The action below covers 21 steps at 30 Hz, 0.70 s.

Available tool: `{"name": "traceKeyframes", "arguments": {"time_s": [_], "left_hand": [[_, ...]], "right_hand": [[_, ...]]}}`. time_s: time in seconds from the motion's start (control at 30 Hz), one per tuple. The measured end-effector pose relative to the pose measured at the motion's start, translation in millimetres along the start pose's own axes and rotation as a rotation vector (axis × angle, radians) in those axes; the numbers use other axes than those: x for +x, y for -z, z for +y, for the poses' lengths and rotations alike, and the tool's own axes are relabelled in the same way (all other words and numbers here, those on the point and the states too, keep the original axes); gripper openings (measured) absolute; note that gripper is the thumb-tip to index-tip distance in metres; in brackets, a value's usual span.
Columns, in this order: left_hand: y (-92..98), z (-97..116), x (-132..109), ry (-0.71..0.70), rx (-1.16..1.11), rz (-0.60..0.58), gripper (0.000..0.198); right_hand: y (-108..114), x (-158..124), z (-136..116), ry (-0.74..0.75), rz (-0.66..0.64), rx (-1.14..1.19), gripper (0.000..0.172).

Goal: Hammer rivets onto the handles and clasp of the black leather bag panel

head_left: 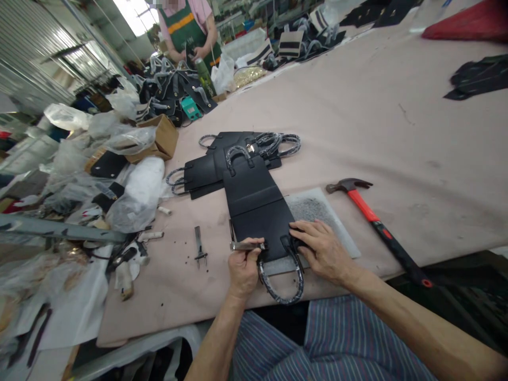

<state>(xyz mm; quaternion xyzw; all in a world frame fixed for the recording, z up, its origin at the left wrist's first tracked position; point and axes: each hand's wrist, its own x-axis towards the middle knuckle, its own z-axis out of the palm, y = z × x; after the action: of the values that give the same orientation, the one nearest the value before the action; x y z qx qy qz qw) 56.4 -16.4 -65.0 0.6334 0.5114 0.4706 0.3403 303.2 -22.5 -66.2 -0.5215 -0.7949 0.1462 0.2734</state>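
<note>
A black bag panel (260, 203) lies over a pale cutting slab (325, 211), its wrapped loop handle (283, 299) hanging toward me. My left hand (244, 270) is closed on a metal tool (244, 246), held nearly level at the panel's near edge by the handle. My right hand (323, 251) rests with fingers on the panel's right near corner, beside the handle's base; its thumb is partly hidden. More black panels with wrapped handles (204, 172) lie behind it.
A claw hammer (373, 225) with a red and black handle lies at the right. A pronged metal tool (199, 248) lies at the left. Plastic bags (135, 196) and a cardboard box (161, 137) fill the left side. A person in a green apron (190, 32) stands at the far side.
</note>
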Motion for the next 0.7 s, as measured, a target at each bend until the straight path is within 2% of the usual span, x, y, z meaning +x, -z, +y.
{"name": "traceKeyframes", "arguments": {"time_s": [0.17, 0.33, 0.47, 0.53, 0.63, 0.7], "left_hand": [[0.0, -5.2, -6.4, -0.083, 0.009, 0.018, 0.015], [2.0, -2.2, -1.8, -0.03, -0.033, 0.018, 0.012], [0.2, -0.4, 0.7, -0.213, 0.034, -0.086, 0.012], [-1.5, 0.9, 1.1, -0.168, 0.041, -0.051, 0.014], [-2.3, 3.1, 2.5, 0.024, -0.014, 0.043, 0.014], [-2.3, 3.8, 2.7, -0.001, -0.001, 0.005, 0.014]], "right_hand": [[-1.5, -0.9, 1.9, 0.003, -0.01, -0.011, 0.042], [-1.3, -1.1, 1.6, 0.005, -0.021, -0.015, 0.04], [0.3, -0.6, 0.1, -0.001, -0.023, -0.009, 0.04], [1.1, -0.5, -0.3, -0.009, -0.028, -0.003, 0.04], [1.6, -0.4, -0.4, -0.015, -0.034, 0.002, 0.042], [1.6, -0.4, -0.3, -0.015, -0.034, 0.0, 0.042]]}}
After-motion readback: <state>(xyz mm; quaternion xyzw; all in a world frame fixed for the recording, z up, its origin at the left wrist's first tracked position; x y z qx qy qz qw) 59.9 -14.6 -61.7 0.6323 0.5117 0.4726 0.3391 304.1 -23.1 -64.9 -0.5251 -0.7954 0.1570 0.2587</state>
